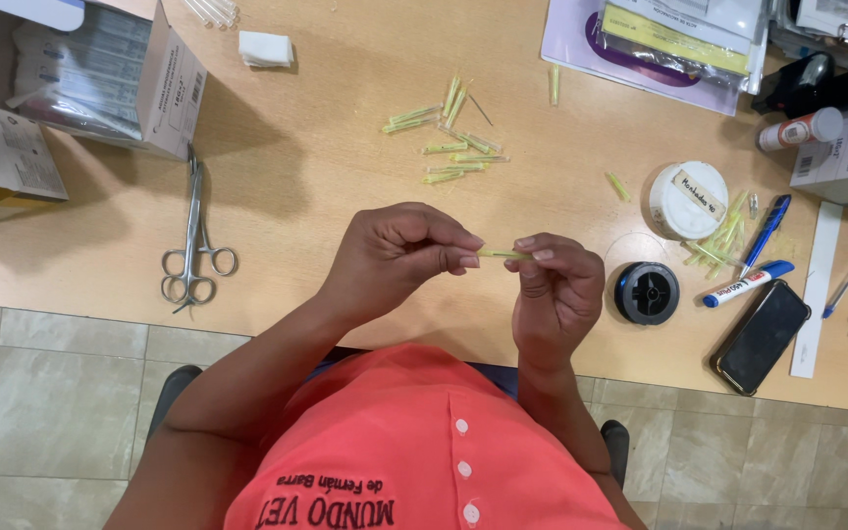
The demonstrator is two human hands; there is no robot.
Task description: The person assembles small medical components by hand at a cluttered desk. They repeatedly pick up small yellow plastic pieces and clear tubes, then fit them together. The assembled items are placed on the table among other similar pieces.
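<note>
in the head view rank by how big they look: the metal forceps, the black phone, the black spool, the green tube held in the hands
1. metal forceps and black phone: too alike to rank
2. black spool
3. green tube, pinched between left hand and right hand

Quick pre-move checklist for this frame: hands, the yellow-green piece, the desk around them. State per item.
1. Left hand pinching one end of the thin yellow-green tube: ok.
2. Right hand pinching the other end: ok.
3. Tube held level, above the desk edge, not resting on it: ok.
4. Tube whole or already pulled apart: cannot tell, too small.
5. Pile of similar tubes lying ahead of the hands, apart from them: ok.
6. Metal forceps lying flat off to the left, untouched: ok.
</note>
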